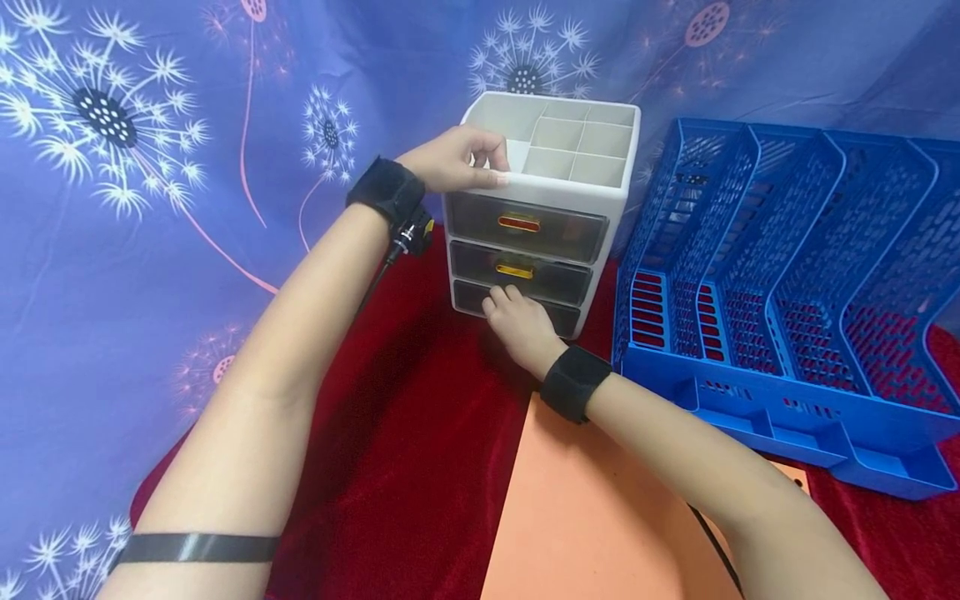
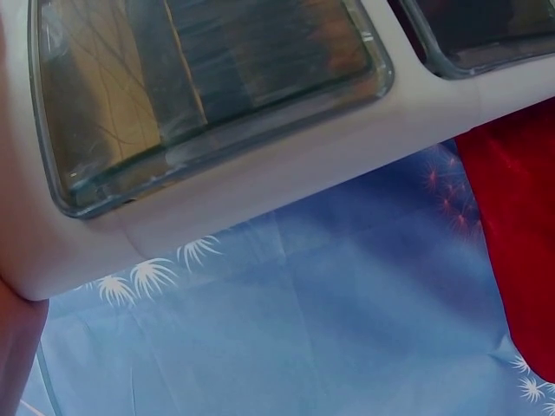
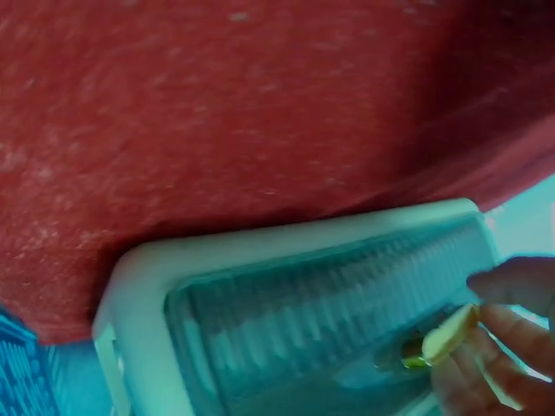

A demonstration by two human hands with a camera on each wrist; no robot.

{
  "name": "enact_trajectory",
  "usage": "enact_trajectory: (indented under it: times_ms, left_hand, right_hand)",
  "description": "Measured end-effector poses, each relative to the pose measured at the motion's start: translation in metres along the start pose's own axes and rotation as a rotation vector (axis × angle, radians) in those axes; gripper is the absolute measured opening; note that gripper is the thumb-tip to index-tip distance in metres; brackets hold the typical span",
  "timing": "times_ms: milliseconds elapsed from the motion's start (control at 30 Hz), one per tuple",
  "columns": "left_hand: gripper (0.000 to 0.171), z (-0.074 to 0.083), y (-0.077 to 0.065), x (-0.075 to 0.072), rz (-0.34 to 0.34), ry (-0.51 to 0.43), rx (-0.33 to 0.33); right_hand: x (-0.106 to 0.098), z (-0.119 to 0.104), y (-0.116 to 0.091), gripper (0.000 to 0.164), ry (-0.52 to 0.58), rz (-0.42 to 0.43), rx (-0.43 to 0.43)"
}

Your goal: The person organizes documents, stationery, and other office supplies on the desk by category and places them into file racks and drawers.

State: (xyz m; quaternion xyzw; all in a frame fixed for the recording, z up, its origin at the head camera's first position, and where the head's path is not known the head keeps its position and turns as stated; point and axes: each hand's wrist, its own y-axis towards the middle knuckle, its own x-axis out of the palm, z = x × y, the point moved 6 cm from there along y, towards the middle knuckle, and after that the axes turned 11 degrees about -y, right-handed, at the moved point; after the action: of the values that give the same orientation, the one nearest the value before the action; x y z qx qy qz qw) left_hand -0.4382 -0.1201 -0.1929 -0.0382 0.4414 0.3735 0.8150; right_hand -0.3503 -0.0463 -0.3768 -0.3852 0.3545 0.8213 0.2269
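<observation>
A white desktop organizer (image 1: 558, 188) with three smoky drawers and a divided open top stands at the back. My left hand (image 1: 465, 158) grips its front left rim, thumb along the front edge and fingers bent over the top. In front of the bottom drawer (image 1: 564, 317) is my right hand (image 1: 525, 325), fingers curled toward it. The right wrist view shows thumb and fingers closed around a yellow drawer handle (image 3: 451, 335). Above it, the middle drawer has a yellow handle (image 1: 514, 271) and the top drawer a red-orange one (image 1: 519, 222). Both of these drawers are closed.
A blue plastic file rack (image 1: 780, 392) stands to the right, close to the organizer. Beneath my right forearm lies an orange board (image 1: 570, 500). Dark red cloth (image 1: 405, 467) covers the table, and a blue dandelion-print cloth (image 1: 390, 50) hangs behind.
</observation>
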Motion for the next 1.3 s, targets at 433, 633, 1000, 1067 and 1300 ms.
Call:
enact_trajectory:
  times_ms: [433,633,1000,1067,1300]
  left_hand:
    - [0.01,0.001,0.001,0.0,-0.004,0.001,0.002]
    - [0.01,0.0,0.0,0.002,-0.012,-0.011,-0.004]
    - [0.009,0.0,-0.001,0.0,0.0,-0.02,-0.007]
    - [0.009,0.0,-0.001,0.001,0.004,-0.023,-0.012]
    - [0.01,0.003,-0.001,0.001,0.007,-0.026,-0.016]
  right_hand:
    - [-0.026,-0.005,-0.016,0.02,0.186,-0.054,0.002]
    - [-0.049,-0.023,-0.037,0.021,0.266,0.029,-0.063]
    - [-0.078,-0.031,-0.071,0.03,0.381,0.044,-0.104]
    - [-0.082,-0.03,-0.079,0.032,0.405,0.032,-0.108]
    - [-0.09,-0.023,-0.105,0.036,0.486,-0.04,-0.104]
